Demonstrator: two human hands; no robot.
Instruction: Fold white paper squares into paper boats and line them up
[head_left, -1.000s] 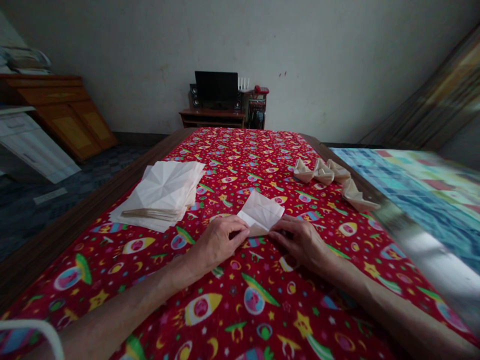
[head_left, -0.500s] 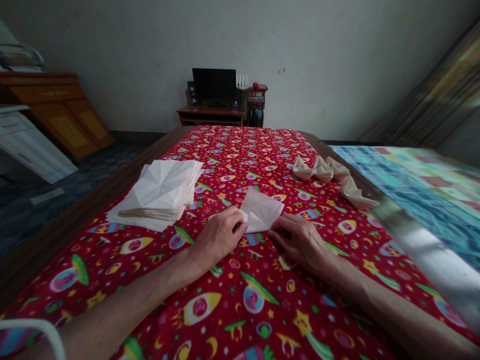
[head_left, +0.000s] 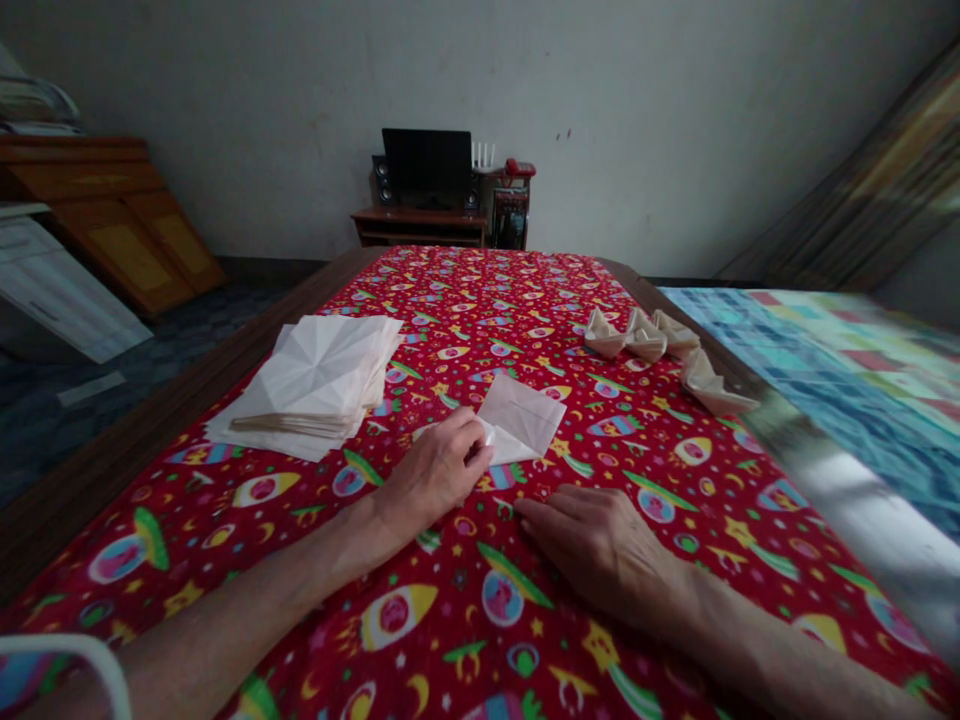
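A small folded white paper [head_left: 523, 422] lies on the red patterned tablecloth [head_left: 525, 300]. My left hand [head_left: 437, 472] has its fingers curled and pinched on the paper's near left edge. Flat on the cloth lies my right hand [head_left: 600, 545], fingers stretched out, empty, a little below and to the right of the paper and not touching it.
A stack of creased white sheets [head_left: 319, 385] sits to the left. Several folded beige paper pieces [head_left: 660, 350] lie at the table's right edge. A colourful checked bed [head_left: 840, 380] stands on the right, wooden cabinets [head_left: 120, 220] on the left, a monitor [head_left: 427, 165] against the far wall.
My right hand has let go of the paper and drawn back towards me, now lying flat on the cloth. My left hand stays on the paper's edge.
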